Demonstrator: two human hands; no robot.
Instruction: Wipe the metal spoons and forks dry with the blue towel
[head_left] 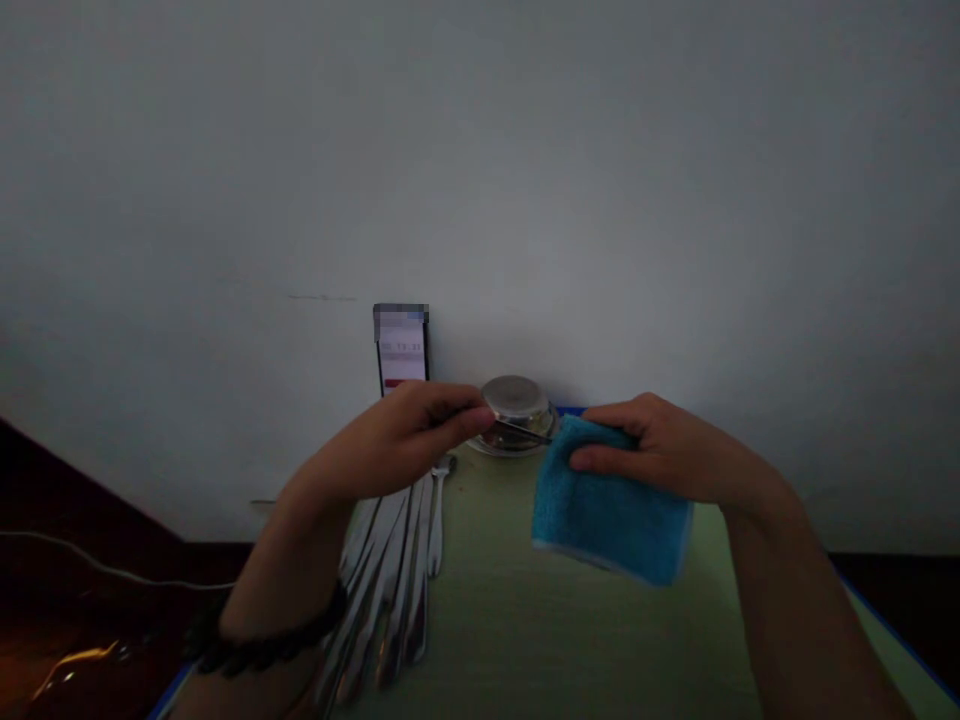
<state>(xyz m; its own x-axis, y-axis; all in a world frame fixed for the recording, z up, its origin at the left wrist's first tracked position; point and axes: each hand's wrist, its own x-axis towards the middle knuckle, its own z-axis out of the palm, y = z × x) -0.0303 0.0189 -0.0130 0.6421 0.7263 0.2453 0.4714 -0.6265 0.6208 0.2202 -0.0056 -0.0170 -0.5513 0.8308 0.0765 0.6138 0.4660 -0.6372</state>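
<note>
My left hand (409, 432) is closed in a pinch on a thin metal utensil (521, 431), whose far end runs into the folded blue cloth (607, 515). My right hand (664, 445) is closed around the top of that cloth, fingers wrapped over it, and holds it above the table. The utensil's tip is hidden inside the cloth, so I cannot tell what kind of utensil it is. Both hands are raised over the far half of the pale green table (495, 610).
Several metal utensils (390, 580) lie side by side on the table under my left forearm. An upturned metal bowl (516, 402) sits at the table's far edge. A lit phone (402, 348) leans upright against the white wall. A cable (97, 570) runs at the left.
</note>
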